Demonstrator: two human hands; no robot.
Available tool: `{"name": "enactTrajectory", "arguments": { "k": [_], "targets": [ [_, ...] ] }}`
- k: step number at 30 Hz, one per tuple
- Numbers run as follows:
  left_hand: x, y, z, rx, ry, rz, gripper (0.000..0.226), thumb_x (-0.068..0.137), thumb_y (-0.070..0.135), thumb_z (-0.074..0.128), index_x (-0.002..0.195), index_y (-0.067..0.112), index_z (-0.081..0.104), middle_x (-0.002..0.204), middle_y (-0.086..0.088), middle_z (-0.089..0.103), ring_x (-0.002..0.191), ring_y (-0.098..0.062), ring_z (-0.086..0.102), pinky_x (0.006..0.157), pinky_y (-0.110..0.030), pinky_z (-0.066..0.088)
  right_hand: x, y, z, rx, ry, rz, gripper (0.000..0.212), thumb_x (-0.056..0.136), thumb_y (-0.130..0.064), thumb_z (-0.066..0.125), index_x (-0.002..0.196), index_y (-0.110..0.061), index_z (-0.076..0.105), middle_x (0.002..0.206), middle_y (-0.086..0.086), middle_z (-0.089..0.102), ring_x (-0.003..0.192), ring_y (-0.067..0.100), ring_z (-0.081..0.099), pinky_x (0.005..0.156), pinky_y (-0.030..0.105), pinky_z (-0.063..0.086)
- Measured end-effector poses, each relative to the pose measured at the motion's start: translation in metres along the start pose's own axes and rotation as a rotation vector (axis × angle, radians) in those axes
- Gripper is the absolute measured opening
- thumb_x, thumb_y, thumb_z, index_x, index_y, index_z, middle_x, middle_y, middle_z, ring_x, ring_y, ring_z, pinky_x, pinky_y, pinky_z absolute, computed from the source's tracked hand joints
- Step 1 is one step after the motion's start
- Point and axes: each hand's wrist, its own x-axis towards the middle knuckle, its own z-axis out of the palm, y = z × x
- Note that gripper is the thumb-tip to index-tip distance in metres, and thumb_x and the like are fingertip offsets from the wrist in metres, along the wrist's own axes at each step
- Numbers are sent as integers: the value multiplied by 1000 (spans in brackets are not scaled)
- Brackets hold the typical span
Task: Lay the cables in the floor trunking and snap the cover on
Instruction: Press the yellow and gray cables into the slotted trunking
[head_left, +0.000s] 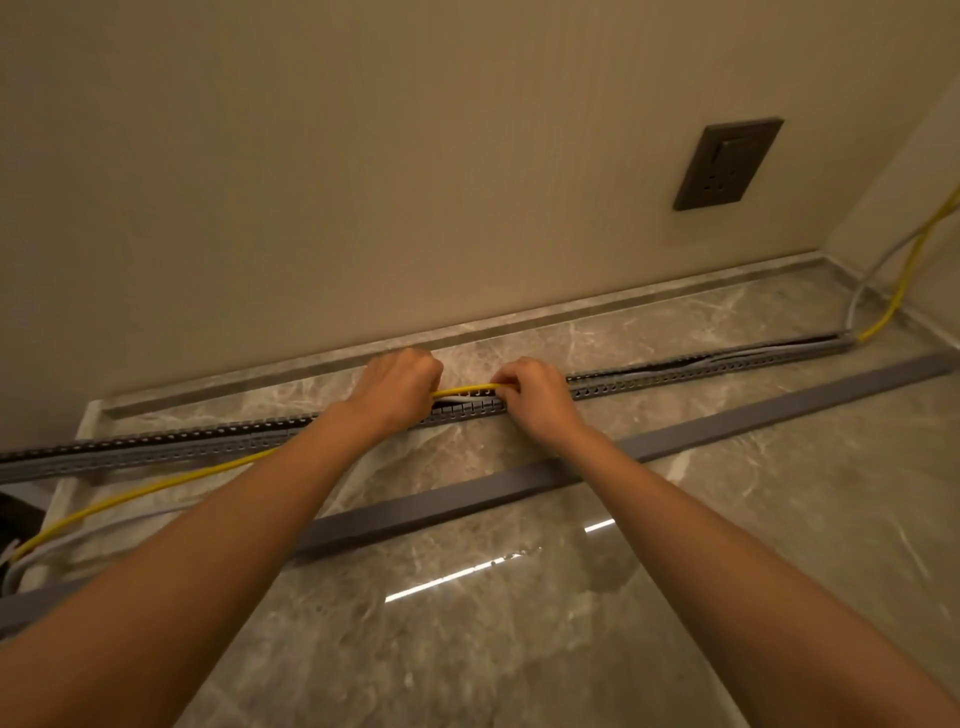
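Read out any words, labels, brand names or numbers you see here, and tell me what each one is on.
No text can be read anywhere in this view.
The wall socket: dark plate, no legible marking; any print is too small to tell.
The yellow cable, the trunking and the cover: no print shows.

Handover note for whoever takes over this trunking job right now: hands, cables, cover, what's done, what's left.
Hands: left hand and right hand both grip the yellow cable just above the slotted trunking.
Done: the right stretch appears to hold cables already.
Left: the yellow cable's left tail and a grey cable lie on the floor outside the trunking. The cover lies loose alongside, not snapped on.
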Motion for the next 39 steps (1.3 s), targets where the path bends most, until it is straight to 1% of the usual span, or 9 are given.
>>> {"name": "enactTrajectory", "arguments": {
  "k": [7,12,16,22,29,31,34,35,39],
  "targets": [
    [-4,7,7,130,10,19,17,91,8,51,100,2,63,110,-16,63,95,-33,60,67,-36,41,-6,13,-5,85,20,-49,13,86,-3,63,96,2,68,109,15,61,103,25,56,95,32,46],
    [-5,9,7,66,53,-50,18,92,15,53,100,3,64,109,-16,64,95,-35,60,76,-39,49,-8,22,-5,-153,14,-163,20,87,-9,62,105,-3,70,111,11,56,108,25,48,91,33,41],
    [-8,23,10,45,69,59,26,95,26,51,105,4,60,109,-15,63,98,-31,58,81,-40,48,-12,16,-3,-210,87,-186,17,87,-1,56,100,5,65,108,16,55,102,30,48,80,34,37],
    [-8,37,18,197,43,51,23,98,15,43,115,4,54,114,-14,59,105,-30,55,79,-38,47,-7,18,-7,-316,-41,-185,26,92,-9,52,113,-2,66,118,14,60,108,34,55,87,38,44],
    [-15,33,16,219,45,58,23,97,8,42,117,3,53,113,-15,58,101,-30,56,67,-33,36,-10,22,-5,-254,-34,-178,21,91,3,49,108,1,61,114,18,59,106,33,54,88,39,45],
    [-20,31,19,166,115,102,19,91,4,55,109,0,59,104,-17,61,90,-32,61,61,-33,40,-8,22,-7,-247,-28,-204,22,91,4,49,106,3,65,113,18,57,107,32,52,86,37,44],
    [-25,29,21,152,155,165,25,56,0,87,74,1,70,67,-15,65,49,-26,61,39,-28,47,-6,22,-10,-241,-49,-200,23,90,4,50,104,3,67,111,19,60,105,33,53,84,39,45],
    [-25,29,23,161,157,160,26,56,1,87,75,0,71,66,-15,66,49,-26,62,40,-29,49,-5,22,-11,-241,-57,-194,22,89,4,50,104,3,67,110,19,61,104,33,55,84,39,46],
    [-17,32,25,154,111,103,26,94,6,49,118,1,59,113,-16,60,98,-31,60,77,-37,49,-5,19,-10,-248,-55,-167,23,89,6,49,102,3,68,109,19,61,100,33,57,82,38,47]
  ]
}}
